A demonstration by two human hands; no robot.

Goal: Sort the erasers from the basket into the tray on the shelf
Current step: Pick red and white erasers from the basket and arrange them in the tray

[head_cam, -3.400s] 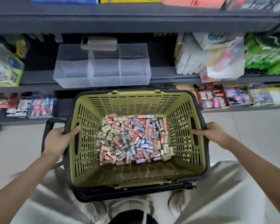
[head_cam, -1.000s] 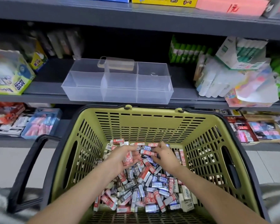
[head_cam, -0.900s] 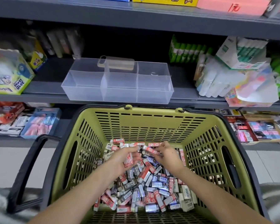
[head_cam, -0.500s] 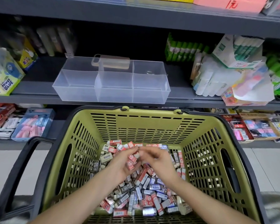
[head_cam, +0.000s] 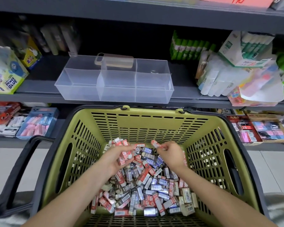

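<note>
– Several small red-sleeved erasers [head_cam: 124, 157] are clamped in the curled fingers of the left hand [head_cam: 116, 159]. The right hand [head_cam: 170, 155] pinches one more red eraser [head_cam: 155, 143] at its fingertips.
– How much is done?
– Almost nothing, I judge. The mixed heap of erasers [head_cam: 143, 190] lies in the olive-green plastic basket [head_cam: 154, 126], and the clear three-compartment plastic tray [head_cam: 82, 86] on the grey shelf [head_cam: 39, 86] shows no eraser.
– Anything in the way?
– Only the basket's far wall. A flat tan case [head_cam: 115, 60] lies across the tray's back rim, and a yellow-green glue box [head_cam: 7, 79] stands well to the left.
</note>
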